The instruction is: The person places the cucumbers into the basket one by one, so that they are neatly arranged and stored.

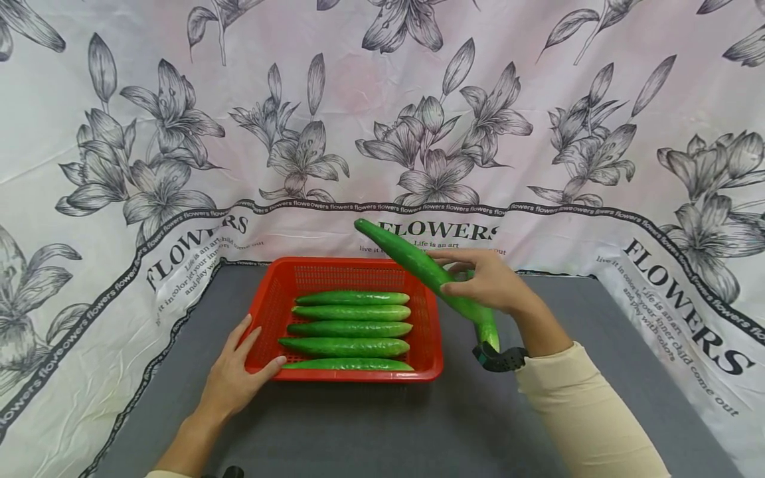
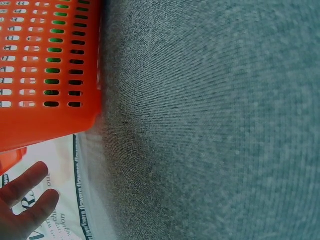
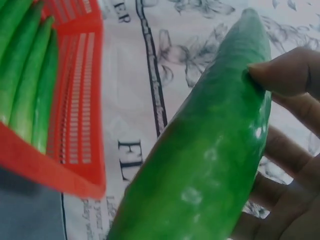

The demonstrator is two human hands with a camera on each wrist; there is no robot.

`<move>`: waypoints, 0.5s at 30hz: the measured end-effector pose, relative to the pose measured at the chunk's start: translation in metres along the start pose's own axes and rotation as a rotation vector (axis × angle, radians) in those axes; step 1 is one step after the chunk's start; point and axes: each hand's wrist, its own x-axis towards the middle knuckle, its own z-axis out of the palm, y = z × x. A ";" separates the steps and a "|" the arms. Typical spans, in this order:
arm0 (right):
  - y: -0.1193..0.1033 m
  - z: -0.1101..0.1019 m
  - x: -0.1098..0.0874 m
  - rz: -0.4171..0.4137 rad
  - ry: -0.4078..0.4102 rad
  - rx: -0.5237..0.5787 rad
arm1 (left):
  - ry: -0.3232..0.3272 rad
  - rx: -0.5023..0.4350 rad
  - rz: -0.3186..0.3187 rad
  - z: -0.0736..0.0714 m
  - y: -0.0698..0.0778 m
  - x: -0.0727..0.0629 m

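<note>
A long green cucumber (image 1: 406, 255) is in my right hand (image 1: 487, 282), gripped between thumb and fingers above the right side of the red basket (image 1: 352, 376). It slants, its far tip up and to the left. The right wrist view shows the thumb pressed on the held cucumber (image 3: 200, 160). Another cucumber (image 1: 488, 332) lies right of the basket, partly hidden by the hand and the held one. Inside the basket, several cucumbers (image 1: 349, 328) lie side by side, crosswise. My left hand (image 1: 233, 378), fingers spread, rests at the basket's front left corner.
The basket stands on a grey cloth surface (image 1: 335, 431). Behind and at both sides hangs a white flower-printed cloth (image 1: 358, 166). A black band (image 1: 501, 358) is round the right wrist.
</note>
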 end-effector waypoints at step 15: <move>-0.002 0.047 0.043 -0.132 -0.121 -0.031 | 0.012 -0.008 0.004 0.002 -0.003 0.000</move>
